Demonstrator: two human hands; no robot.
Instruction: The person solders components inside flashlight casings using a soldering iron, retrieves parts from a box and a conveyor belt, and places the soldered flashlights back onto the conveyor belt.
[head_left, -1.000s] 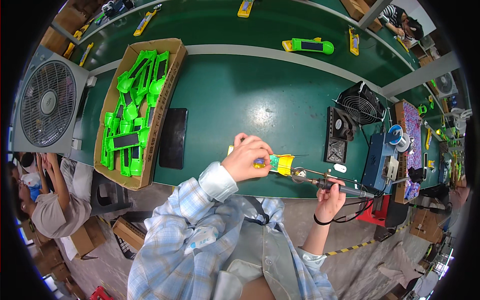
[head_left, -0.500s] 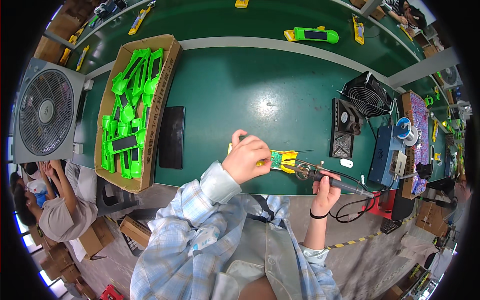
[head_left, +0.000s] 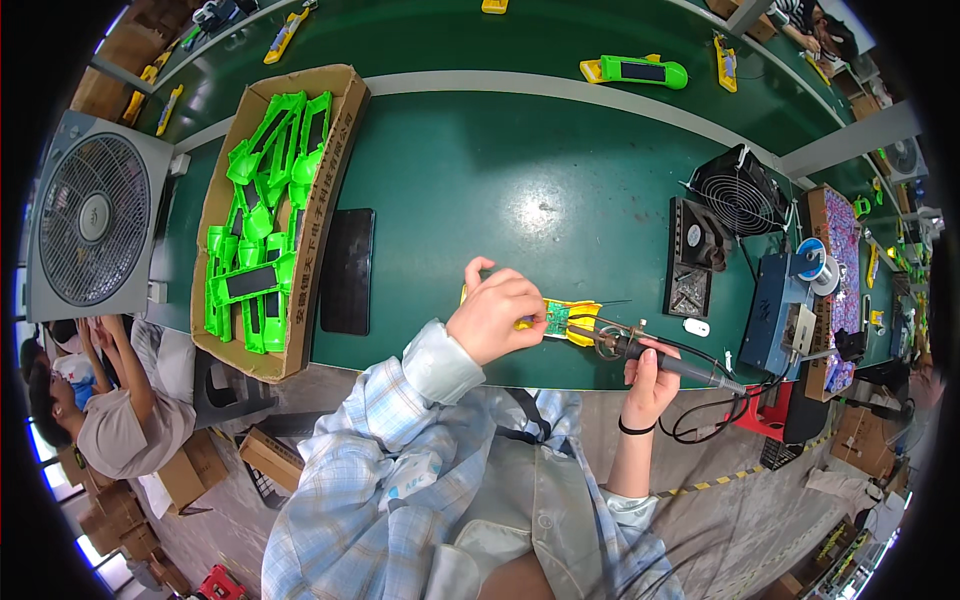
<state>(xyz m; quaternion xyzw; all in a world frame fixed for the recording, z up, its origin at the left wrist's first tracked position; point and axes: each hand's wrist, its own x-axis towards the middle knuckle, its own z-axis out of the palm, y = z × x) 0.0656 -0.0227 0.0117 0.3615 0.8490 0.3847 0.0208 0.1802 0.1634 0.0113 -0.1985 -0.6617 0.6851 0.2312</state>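
At the near edge of the bench lies a yellow plastic housing (head_left: 582, 311) with a small green circuit board (head_left: 557, 318) in it. My left hand (head_left: 497, 318) is closed over the housing's left part, thumb and fingers pinched at the board's left end; whether a fine wire is between the fingertips cannot be made out. My right hand (head_left: 650, 387) grips a soldering iron (head_left: 672, 365) with a dark handle and a thin metal guide along its front. Its tip points left, over the housing next to the board. Whether the tip touches the board is hard to see.
A cardboard box (head_left: 336, 172) of green plastic shells with dark panels stands left, beside a black flat tablet-like slab (head_left: 347, 270). Right are a black fan (head_left: 738, 195), a black tray (head_left: 690, 290), a blue soldering station (head_left: 772, 315) and a solder spool (head_left: 818, 268). A person (head_left: 130, 400) sits left.
The whole view has shifted slightly. Both hands keep nearly the same hold and place, with the iron's tip still over the yellow housing.
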